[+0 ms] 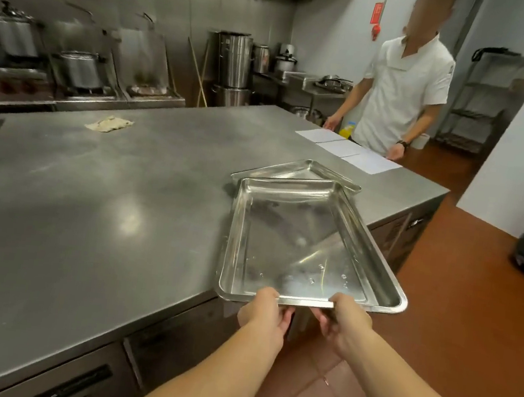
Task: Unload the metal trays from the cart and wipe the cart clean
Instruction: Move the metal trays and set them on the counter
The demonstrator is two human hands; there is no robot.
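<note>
— Where is the tray?
— Lower centre of the frame. The metal tray juts past the edge of the steel counter, and its far end is over a second tray that sits askew.
— And the hands?
— The left hand and the right hand both grip its near rim, thumbs on top.
— Anything else?
— A crumpled rag lies left of centre. A person in white stands upper right beside paper sheets.
</note>
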